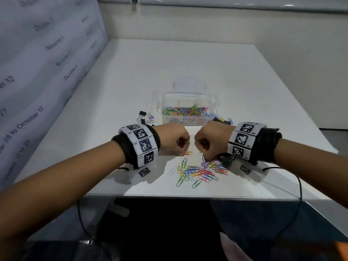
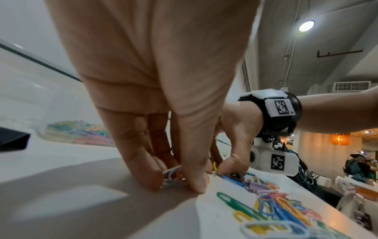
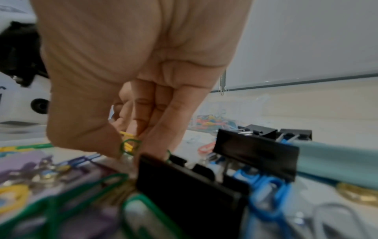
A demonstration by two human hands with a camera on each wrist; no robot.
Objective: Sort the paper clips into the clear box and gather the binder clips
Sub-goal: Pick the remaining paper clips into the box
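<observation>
Nearest, at the front edge of the white table (image 1: pixel 120 76), lies a loose heap of coloured paper clips (image 1: pixel 197 171), thin bent wire with a smooth plastic coat. Just behind it both fists work side by side, knuckles up. The left hand (image 1: pixel 176 137) curls down and pinches a few paper clips against the table; only the left wrist view shows that these are white and orange wire loops (image 2: pixel 171 172) between thumb and fingertips. The right hand (image 1: pixel 209 138) pinches a yellow and a green clip (image 3: pixel 128 142), which the head view shows only as a yellow spot. The right wrist view alone shows black binder clips (image 3: pixel 255 148), flat folded metal with wire handles, lying just beside that hand. Farther back stands the clear box (image 1: pixel 188 112), a transparent plastic rectangle already holding many clips, with small binder clips (image 1: pixel 145 116) to its left.
</observation>
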